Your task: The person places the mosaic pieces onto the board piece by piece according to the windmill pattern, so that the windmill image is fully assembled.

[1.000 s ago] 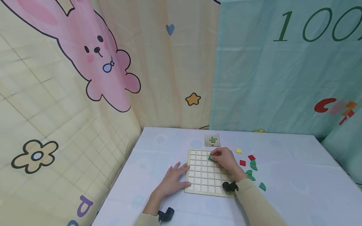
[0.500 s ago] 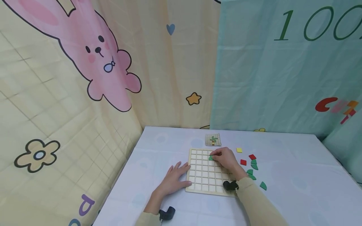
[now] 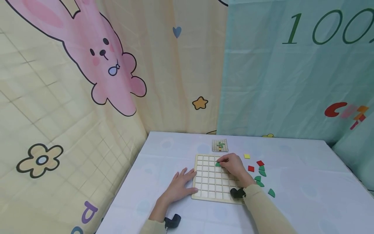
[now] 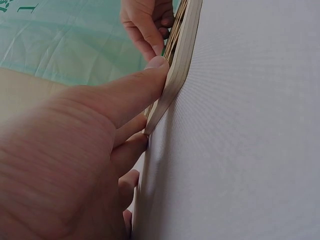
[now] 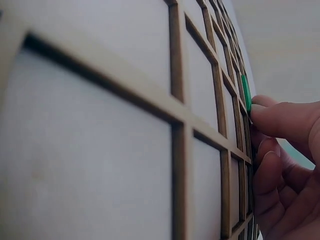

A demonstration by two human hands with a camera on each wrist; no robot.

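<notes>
A wooden grid board with square white cells lies on the table. My right hand pinches a green quarter-circle tile over a cell in the board's upper part. In the right wrist view, the green tile stands up thin at the fingertips, right at the grid's slats. My left hand is spread at the board's left edge, its fingertips and thumb touching the frame. The left wrist view shows the thumb against the board's side.
Behind the board lies a small pattern card with a green, yellow and red design. To the right are a yellow square, red squares and several green quarter-circle tiles. Curtains hang behind the table.
The green tile in my right fingers now lies slightly lower and flatter over the cell. The left hand has stayed at the board's edge; the head view shifted a little.
</notes>
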